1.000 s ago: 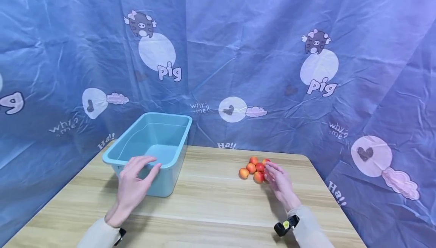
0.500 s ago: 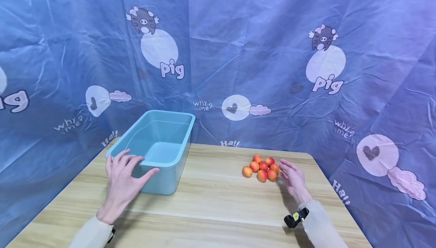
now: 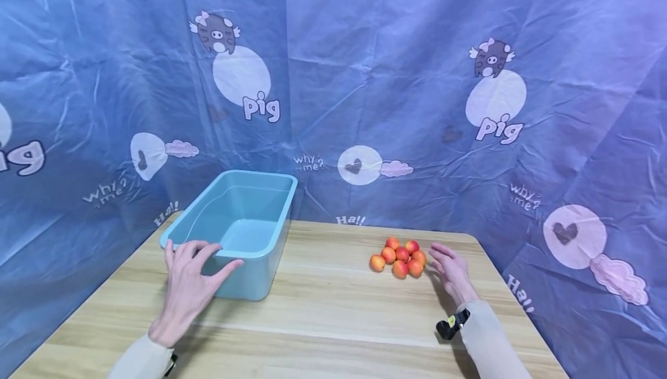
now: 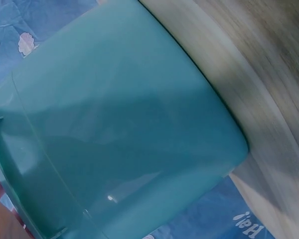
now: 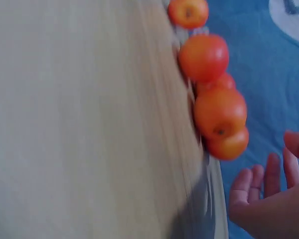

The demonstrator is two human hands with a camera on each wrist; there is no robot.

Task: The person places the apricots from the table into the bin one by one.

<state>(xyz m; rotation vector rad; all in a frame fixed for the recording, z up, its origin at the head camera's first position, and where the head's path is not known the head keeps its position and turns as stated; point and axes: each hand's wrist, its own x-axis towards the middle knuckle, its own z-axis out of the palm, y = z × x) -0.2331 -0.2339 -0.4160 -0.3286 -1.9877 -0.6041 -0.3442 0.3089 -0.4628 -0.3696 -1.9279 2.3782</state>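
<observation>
Now that the right hand (image 3: 452, 269) has eased off to three o'clock of the fruit, the whole cluster comes into plain sight; a second ago that hand was covering part of it. Its fingers are loosely bent, nothing in them, and there's a gap to the nearest piece. Just beside it, orange-red fruits (image 3: 402, 254) sit bunched, eight by my count, at one o'clock from the person. To my eye, that leaves the handling at a standstill: every piece I see rests unheld.

Across at eight o'clock, here's the left hand (image 3: 187, 286), its fingers now fanned out along the near rim of the blue tub (image 3: 252, 278), thumb pointing to two o'clock. Fingers bent, yes, but is it really gripping? Can't tell from here. The tub stands upright at eleven o'clock, pale floor on show, well apart from the fruit. Both share the wood-grain tabletop (image 3: 333, 309), and beyond, at twelve, hangs the creased blue pig-print cloth (image 3: 323, 89).
</observation>
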